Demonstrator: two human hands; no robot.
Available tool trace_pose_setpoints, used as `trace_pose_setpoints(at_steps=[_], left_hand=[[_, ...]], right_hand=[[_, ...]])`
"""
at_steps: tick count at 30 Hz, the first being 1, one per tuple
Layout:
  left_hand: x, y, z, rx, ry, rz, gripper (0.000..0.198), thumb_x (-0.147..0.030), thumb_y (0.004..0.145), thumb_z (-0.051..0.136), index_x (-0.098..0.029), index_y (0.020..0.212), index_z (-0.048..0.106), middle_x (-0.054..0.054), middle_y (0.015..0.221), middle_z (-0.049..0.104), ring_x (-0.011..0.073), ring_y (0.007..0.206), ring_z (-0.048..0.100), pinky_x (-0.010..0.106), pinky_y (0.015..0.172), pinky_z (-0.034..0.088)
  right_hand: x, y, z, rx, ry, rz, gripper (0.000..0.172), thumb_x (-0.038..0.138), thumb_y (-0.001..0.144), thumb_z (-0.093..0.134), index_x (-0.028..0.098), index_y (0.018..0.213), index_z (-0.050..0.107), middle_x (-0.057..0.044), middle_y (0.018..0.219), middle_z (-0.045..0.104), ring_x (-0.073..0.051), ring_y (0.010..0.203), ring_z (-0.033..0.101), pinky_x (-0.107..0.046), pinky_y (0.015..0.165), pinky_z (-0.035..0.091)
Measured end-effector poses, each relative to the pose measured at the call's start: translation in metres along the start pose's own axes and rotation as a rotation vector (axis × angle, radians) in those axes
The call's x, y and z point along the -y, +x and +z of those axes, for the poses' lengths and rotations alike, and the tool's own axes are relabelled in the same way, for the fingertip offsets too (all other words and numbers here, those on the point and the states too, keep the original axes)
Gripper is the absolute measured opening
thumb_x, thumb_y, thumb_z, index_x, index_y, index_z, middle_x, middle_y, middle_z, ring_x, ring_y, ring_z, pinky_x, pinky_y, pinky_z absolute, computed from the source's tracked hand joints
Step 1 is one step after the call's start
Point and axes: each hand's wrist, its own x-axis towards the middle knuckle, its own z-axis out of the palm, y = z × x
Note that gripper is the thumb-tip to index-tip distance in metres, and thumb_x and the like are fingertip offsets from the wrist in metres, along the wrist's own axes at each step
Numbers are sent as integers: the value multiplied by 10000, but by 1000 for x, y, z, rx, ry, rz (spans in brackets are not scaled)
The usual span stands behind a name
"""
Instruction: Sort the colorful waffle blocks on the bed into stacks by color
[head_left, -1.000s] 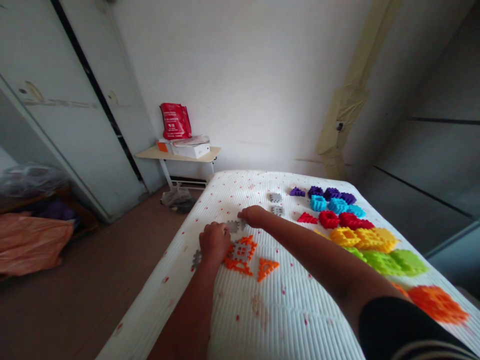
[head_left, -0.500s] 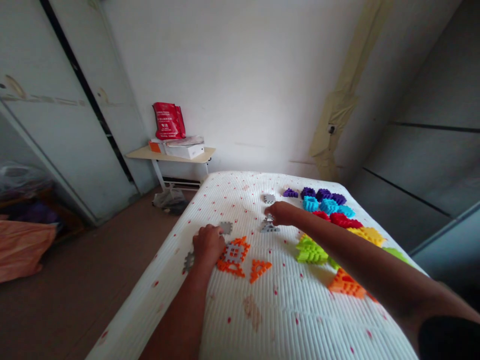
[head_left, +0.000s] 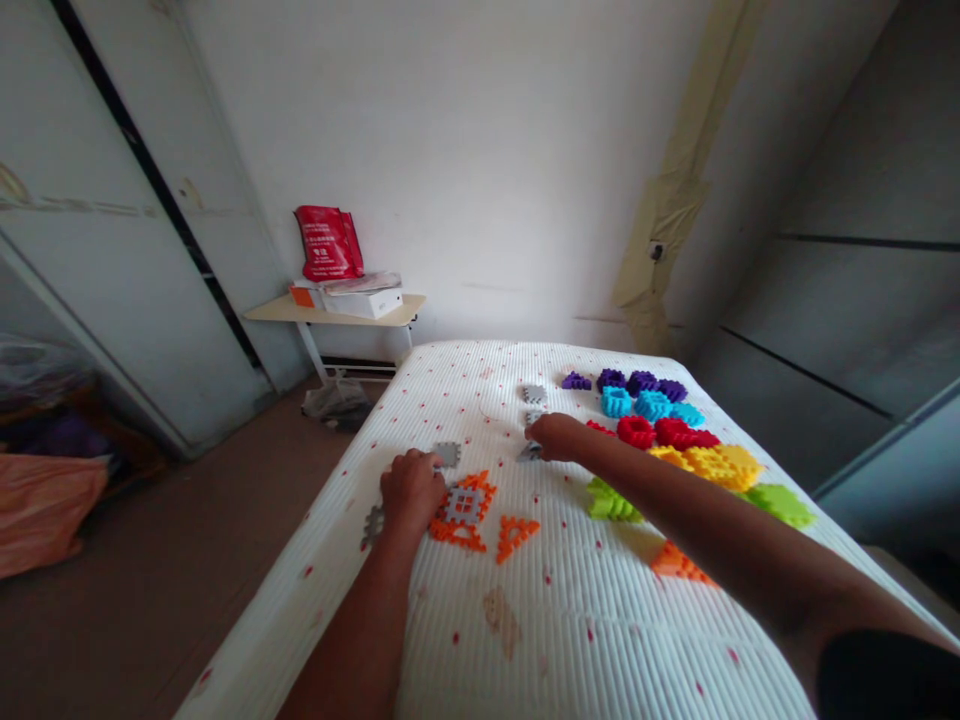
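Fingers bent and a little apart, my left hand (head_left: 411,490) rests on the bed, its fingertips beside a flat grey interlocking tile (head_left: 448,453). Another grey tile (head_left: 373,524) shows left of its wrist. Just right of this hand lies an orange assembly with a grey window tile (head_left: 464,505) in it, and beyond that a loose orange triangle frame (head_left: 516,537). Farther off, my right hand (head_left: 555,437) is closed on a grey triangular piece (head_left: 529,452), which its fingers partly cover. Two more grey pieces lie just past it, the farther one a square tile (head_left: 534,394).
Rows of toothed blocks line the bed's right side: purple (head_left: 641,383), light blue (head_left: 652,404), red (head_left: 684,434), yellow (head_left: 720,465), green (head_left: 613,502) and orange (head_left: 681,563). A small table (head_left: 277,310) with a red bag (head_left: 328,243) stands by the wall.
My right hand has come slightly nearer, down onto the grey triangular piece, and a grey piece behind it is now uncovered. My left hand stays in place. The view has shifted slightly.
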Motion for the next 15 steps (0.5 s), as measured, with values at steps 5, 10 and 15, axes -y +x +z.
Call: trace_pose_setpoints(at_steps=[5, 10, 15], left_hand=[[0, 0, 1, -3, -4, 3, 312, -196, 767, 479, -247, 1003, 676, 87, 1067, 647, 266, 994, 568, 380, 775, 437], [0, 0, 0, -13, 2, 3, 317, -206, 762, 474, -252, 999, 678, 79, 1054, 648, 252, 982, 566, 365, 780, 436], [0, 0, 0, -15, -1, 2, 316, -207, 761, 473, -258, 997, 678, 79, 1045, 645, 251, 979, 561, 364, 780, 426]], right_hand=[[2, -1, -3, 27, -27, 16, 291, 246, 750, 660, 175, 1032, 659, -115, 1001, 676, -228, 919, 639, -281, 744, 463], [3, -2, -5, 37, -27, 24, 297, 202, 752, 635, 147, 1044, 654, -140, 1015, 672, -251, 931, 637, -287, 719, 467], [3, -1, -3, 22, 4, 15, 256, 210, 756, 644, 156, 1005, 664, -130, 990, 676, -240, 916, 640, -282, 737, 461]])
